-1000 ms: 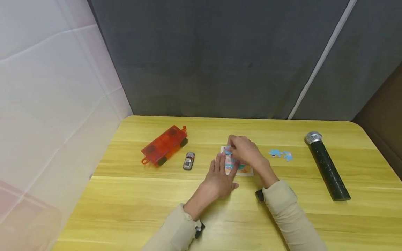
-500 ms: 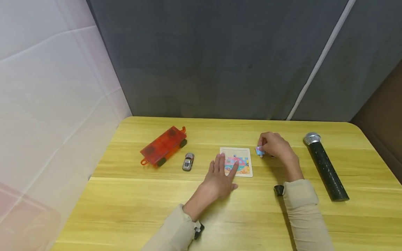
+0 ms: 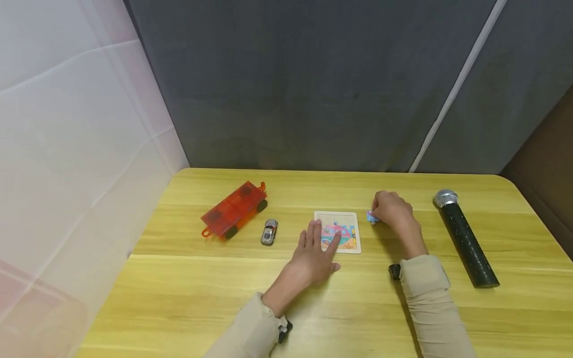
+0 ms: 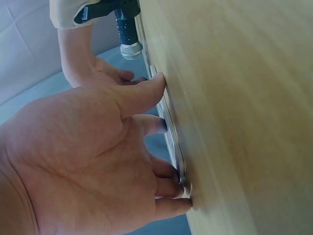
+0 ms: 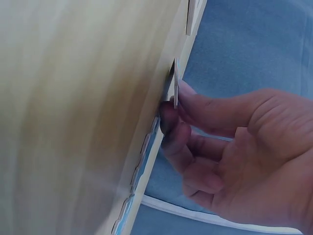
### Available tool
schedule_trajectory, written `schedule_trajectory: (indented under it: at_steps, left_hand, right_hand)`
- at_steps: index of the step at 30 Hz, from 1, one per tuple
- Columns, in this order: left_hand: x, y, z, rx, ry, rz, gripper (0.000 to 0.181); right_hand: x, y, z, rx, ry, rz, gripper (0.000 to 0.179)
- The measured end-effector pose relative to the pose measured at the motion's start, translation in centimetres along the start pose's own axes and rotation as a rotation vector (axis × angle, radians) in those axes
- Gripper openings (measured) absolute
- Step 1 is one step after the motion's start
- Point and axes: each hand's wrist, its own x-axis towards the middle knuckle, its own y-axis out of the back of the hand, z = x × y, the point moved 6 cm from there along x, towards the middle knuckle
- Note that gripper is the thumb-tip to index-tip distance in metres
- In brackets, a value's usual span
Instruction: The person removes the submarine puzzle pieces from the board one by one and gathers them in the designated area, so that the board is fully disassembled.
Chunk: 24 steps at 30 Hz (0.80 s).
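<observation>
A small square jigsaw board (image 3: 335, 215) with a pale frame lies mid-table. Pink, teal and blue pieces fill its lower part; the upper strip is bare wood. My left hand (image 3: 313, 256) rests on the board's left side, fingers spread, the index fingertip on the picture. To the right of the board, my right hand (image 3: 396, 211) pinches a blue and purple jigsaw piece (image 3: 371, 217) between thumb and fingers. In the right wrist view that jigsaw piece (image 5: 176, 83) appears edge-on, tilted off the tabletop. Other blue jigsaw pieces (image 5: 142, 161) lie flat beside the fingers; in the head view the right hand hides them.
Left of the board stand a silver toy car (image 3: 269, 232) and a translucent red toy wagon (image 3: 235, 209) with black wheels. A black microphone (image 3: 467, 241) with a silver head lies at the right. A grey partition (image 3: 313, 89) rises behind the table's back edge.
My right hand has moved from the board's upper left to the right, carrying a jigsaw piece, and has shifted only slightly since half a second ago. My left hand has stayed put.
</observation>
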Motion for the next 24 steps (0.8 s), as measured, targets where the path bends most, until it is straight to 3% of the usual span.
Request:
schedule_trajectory:
  at_steps: [7, 9, 14, 16, 18, 24]
  left_hand:
    - [-0.6, 0.6, 0.2, 0.018, -0.002, 0.006, 0.074]
    - [-1.0, 1.0, 0.4, 0.036, -0.014, 0.011, 0.075]
    - [-1.2, 1.4, 0.6, 0.034, -0.058, 0.027, 0.076]
    - [-1.2, 1.4, 0.7, 0.030, -0.068, 0.028, 0.076]
    - [-1.1, 1.4, 0.8, 0.032, -0.070, 0.023, 0.075]
    - [-1.3, 1.1, 0.9, 0.121, -0.048, 0.030, 0.075]
  right_hand:
    - [0.0, 0.0, 0.2, -0.017, -0.032, -0.001, 0.021]
    - [-0.1, 0.0, -0.3, 0.007, 0.037, 0.000, 0.019]
    - [-1.8, -0.9, -3.1, 0.082, 0.426, -0.051, 0.016]
    - [-2.8, -1.6, -3.7, 0.078, 0.532, -0.068, 0.022]
    - [-3.8, -2.2, -4.0, 0.063, 0.573, -0.060, 0.024]
    - [-4.8, -3.1, -4.6, 0.056, 0.551, 0.003, 0.023]
